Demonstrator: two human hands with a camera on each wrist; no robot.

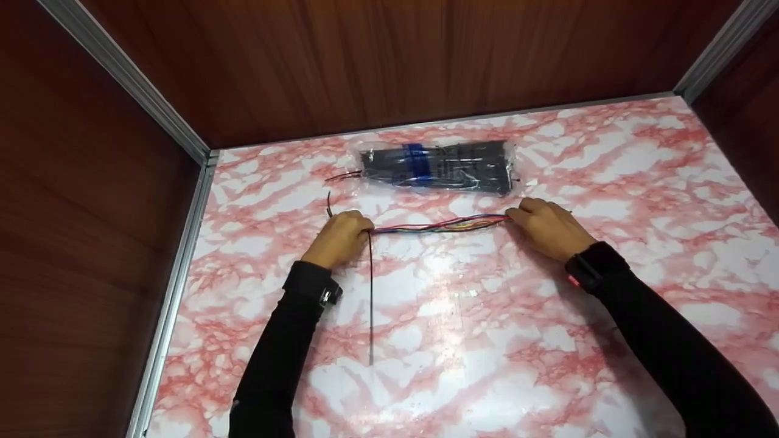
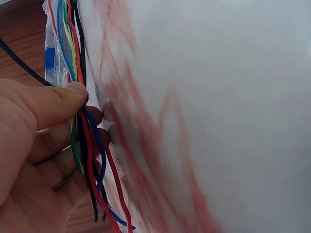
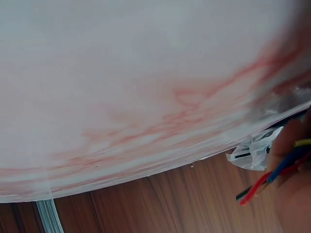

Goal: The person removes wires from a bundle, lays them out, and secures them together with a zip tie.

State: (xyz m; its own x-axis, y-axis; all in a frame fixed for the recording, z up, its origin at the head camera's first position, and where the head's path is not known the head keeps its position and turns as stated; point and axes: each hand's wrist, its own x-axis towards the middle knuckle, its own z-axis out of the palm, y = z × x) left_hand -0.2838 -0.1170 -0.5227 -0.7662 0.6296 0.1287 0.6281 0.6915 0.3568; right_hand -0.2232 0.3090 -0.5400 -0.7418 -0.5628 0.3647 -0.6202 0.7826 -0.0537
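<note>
Pink-and-white marbled surface [image 1: 462,340] fills the floor of a booth walled in dark wood panels [image 1: 377,61], with aluminium rails [image 1: 176,286] along the edges. Stretched across its far half lies a bundle of coloured wires [image 1: 441,226], red, blue, green, yellow and black strands running side by side, held taut between both hands. At its one end the left hand [image 1: 338,238] is curled round the bundle; the left wrist view shows the thumb [image 2: 58,104] pressing the strands against the fingers, with loose ends trailing past the palm. At the other end the right hand [image 1: 548,226] closes over the wires, and the right wrist view shows red, blue, yellow and black tips poking out beside it. From under the left hand a black cable tie [image 1: 370,298] runs straight toward the person, flat on the surface. Just beyond the wires, near the back wall, sits a clear plastic bag [image 1: 438,165] of black ties with a blue band. I judge the wires light, limp and slippery against one another, likely to splay unless pinched firmly; the ends, where both hands now grip, seem the soundest places to take hold
</note>
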